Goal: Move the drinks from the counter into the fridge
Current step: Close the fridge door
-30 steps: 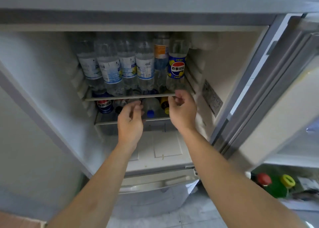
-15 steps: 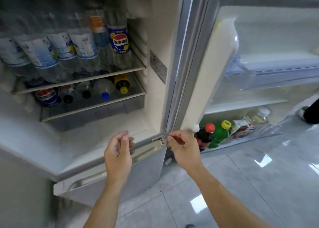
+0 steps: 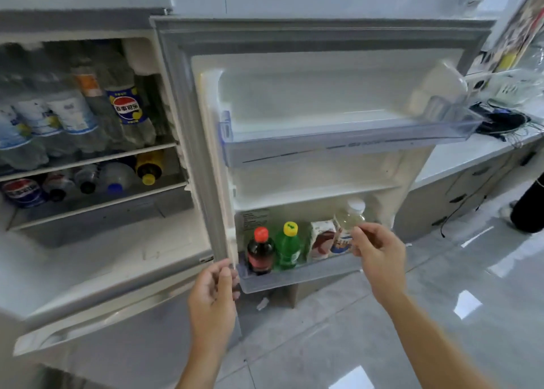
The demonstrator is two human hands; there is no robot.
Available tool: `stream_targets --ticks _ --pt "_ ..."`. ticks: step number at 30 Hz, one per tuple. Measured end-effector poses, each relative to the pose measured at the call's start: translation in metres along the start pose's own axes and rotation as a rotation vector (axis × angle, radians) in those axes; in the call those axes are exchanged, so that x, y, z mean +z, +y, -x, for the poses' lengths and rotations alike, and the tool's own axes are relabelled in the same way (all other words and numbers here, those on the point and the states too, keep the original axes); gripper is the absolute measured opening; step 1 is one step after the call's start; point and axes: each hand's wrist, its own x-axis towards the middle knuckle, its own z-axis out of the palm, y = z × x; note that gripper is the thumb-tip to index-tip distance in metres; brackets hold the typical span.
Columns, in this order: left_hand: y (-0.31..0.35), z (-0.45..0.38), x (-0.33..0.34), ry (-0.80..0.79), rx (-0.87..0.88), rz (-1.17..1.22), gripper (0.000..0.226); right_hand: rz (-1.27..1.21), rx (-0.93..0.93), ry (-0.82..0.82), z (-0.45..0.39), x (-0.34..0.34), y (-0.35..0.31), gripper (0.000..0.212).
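Head view only: fridge [image 3: 88, 271] open, door [image 3: 323, 94] swung wide. Our left hand [image 3: 213, 294] sits at the door's lower inner edge, fingers curled loosely against the gasket, holding nothing. Our right hand [image 3: 376, 253] is up by the lower door bin [image 3: 294, 276], fingers half-curled near the pale bottle [image 3: 350, 215] with the white cap; we cannot tell if it touches or grips it. The drinks are in the fridge already as far as we see. Door bin count: four items, namely one dark cola bottle [image 3: 260, 253] with red cap, one green bottle [image 3: 287, 248] with yellow cap, one carton [image 3: 322, 238], one pale bottle. Top shelf [image 3: 88, 160]: roughly six upright bottles, blurred, one a Pepsi-labelled bottle [image 3: 128, 109]. Lower shelf: about five lying with caps or ends toward us. Upper door tray [image 3: 353, 141] looks empty. The bench [image 3: 471, 153] at right shows cables, no drinks visible. Handling, we judge: small plastic bottles, light, smooth, possibly slick when cold; take by the body below the shoulder. The carton is soft-walled, so squeeze lightly.
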Motion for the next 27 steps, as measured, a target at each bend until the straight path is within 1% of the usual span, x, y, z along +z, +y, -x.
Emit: stream_targets --ticks 4,6,9,11,13,15,16,17,20,24,27 --pt "0.015 0.037 0.083 0.001 0.022 -0.020 0.022 -0.103 -0.004 0.166 -0.080 -0.082 0.006 0.001" --pt "0.022 0.057 0.117 0.016 0.015 -0.020 0.021 -0.166 0.062 0.163 -0.120 -0.111 0.004 0.012" --pt "0.031 0.084 0.153 0.034 0.020 -0.038 0.020 -0.250 0.168 0.040 -0.173 -0.133 -0.007 0.038" --pt "0.036 0.099 0.169 0.046 0.019 -0.057 0.021 -0.261 0.192 -0.080 -0.202 -0.132 -0.017 0.054" --pt "0.040 0.112 0.181 0.064 0.011 -0.072 0.022 -0.244 0.203 -0.236 -0.220 -0.123 -0.029 0.065" --pt "0.044 0.122 0.188 0.074 0.008 -0.078 0.022 -0.274 0.202 -0.402 -0.227 -0.114 -0.038 0.073" --pt "0.046 0.127 0.190 0.076 0.013 -0.078 0.021 -0.298 0.197 -0.458 -0.227 -0.113 -0.040 0.076" --pt "0.048 0.131 0.192 0.081 0.018 -0.080 0.021 -0.311 0.195 -0.486 -0.227 -0.112 -0.041 0.080" --pt "0.051 0.146 0.193 0.104 0.019 -0.062 0.021 -0.286 0.205 -0.488 -0.228 -0.113 -0.044 0.088" --pt "0.054 0.163 0.183 0.119 0.022 -0.078 0.022 -0.293 0.281 -0.502 -0.231 -0.109 -0.057 0.088" --pt "0.055 0.180 0.171 0.129 0.006 -0.093 0.022 -0.283 0.299 -0.435 -0.224 -0.108 -0.058 0.083"
